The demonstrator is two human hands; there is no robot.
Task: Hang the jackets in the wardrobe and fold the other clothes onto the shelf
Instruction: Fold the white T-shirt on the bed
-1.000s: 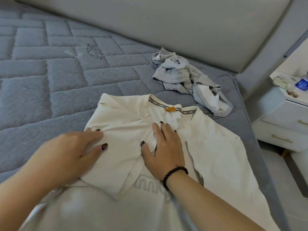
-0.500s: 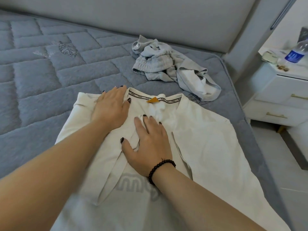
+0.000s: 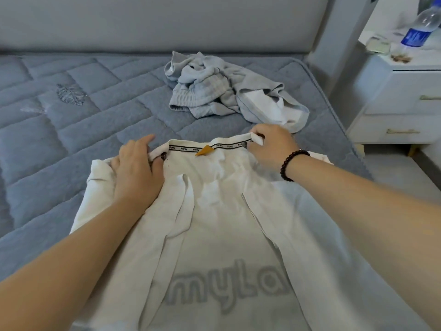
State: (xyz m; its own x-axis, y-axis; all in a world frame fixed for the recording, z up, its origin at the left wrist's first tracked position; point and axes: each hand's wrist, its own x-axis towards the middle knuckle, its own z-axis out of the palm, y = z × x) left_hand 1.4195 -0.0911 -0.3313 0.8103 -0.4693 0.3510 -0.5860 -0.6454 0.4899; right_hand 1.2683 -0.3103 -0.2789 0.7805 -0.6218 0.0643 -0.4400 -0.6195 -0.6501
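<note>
Head view: both the left hand (image 3: pixel 137 173) and right hand (image 3: pixel 270 146) pinch the white T-shirt (image 3: pixel 222 225) collar, sides folded in; the grey garment (image 3: pixel 229 91) on the bed (image 3: pixel 71 130) awaits folding.

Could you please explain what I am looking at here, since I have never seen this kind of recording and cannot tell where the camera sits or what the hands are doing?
There is no machine here: these are a person's two bare hands, filmed by one wide-angle camera worn on the head, looking forward and down. That is why both forearms reach in from the bottom edge.

The surface is a blue quilted mattress. On it lies a white shirt spread out, with grey lettering showing faintly through the cloth. The left hand grips the collar at its left end, and the right hand, with a dark bead bracelet on the wrist, pinches the collar's right end. Further back sits a crumpled grey garment. At the right stands a white nightstand with a plastic bottle on top.
</note>
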